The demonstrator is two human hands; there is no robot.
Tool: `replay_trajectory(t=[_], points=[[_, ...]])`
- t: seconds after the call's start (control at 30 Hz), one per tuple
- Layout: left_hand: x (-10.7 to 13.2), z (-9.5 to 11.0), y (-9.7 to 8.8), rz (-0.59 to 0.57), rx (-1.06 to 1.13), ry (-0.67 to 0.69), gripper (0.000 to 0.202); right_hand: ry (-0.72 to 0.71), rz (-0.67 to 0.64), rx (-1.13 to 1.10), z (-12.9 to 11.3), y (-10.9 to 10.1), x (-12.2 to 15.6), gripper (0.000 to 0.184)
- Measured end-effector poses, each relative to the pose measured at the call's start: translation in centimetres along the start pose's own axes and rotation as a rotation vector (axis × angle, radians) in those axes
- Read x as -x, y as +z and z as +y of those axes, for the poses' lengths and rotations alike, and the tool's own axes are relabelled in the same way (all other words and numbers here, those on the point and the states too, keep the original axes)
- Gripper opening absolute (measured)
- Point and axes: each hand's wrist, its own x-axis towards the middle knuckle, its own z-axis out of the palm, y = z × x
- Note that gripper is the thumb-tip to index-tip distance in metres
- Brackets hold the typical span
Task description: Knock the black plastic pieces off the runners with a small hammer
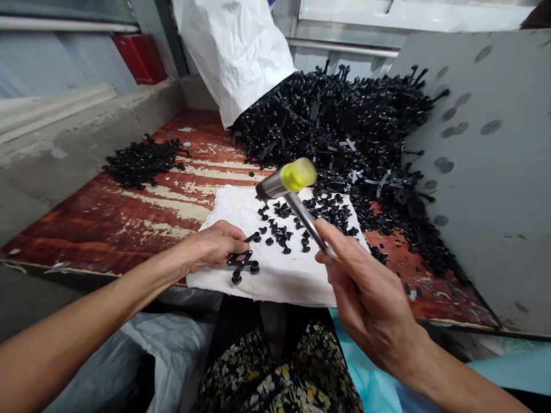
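My right hand is closed around the metal handle of a mallet, whose head has a yellow face and a dark face. The mallet is raised over a white cloth. My left hand pinches a black linkage part, made of crossed flat bars with round knobs at the ends, at the cloth's left side. Small black knob-like pieces lie scattered on the cloth between my hands. The left fingertips partly cover the linkage part.
A large heap of black parts fills the back right, spilling from a white sack. A smaller pile sits at left on the worn red-brown tabletop. A grey panel stands at right, a low concrete ledge at left.
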Motion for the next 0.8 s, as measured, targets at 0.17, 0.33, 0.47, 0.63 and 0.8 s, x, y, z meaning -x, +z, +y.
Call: replay_trajectory(t=[0.17,0.33,0.47,0.63,0.8], points=[[-0.3,-0.6,-0.3,0.022,-0.046,0.023,0.022,0.022,-0.226,0.062,0.8,0.4,0.2,0.060],[0.8,-0.6,0.0,-0.027,-0.083,0.146,0.026,0.237,-0.074,-0.250,0.4,0.1,-1.3,0.040],[2.5,-0.4,1.5,-0.216,-0.177,0.341,0.029,0.448,-0.185,-0.644,-0.5,1.5,-2.4,0.020],[3.4,-2.4,2.0,0.090,-0.255,0.434,0.037,0.665,-0.222,-0.963,-0.6,3.3,-0.7,0.020],[4.0,-4.8,1.6,0.291,-0.211,0.369,0.046,0.773,0.038,-0.979,-1.0,3.2,1.1,0.025]])
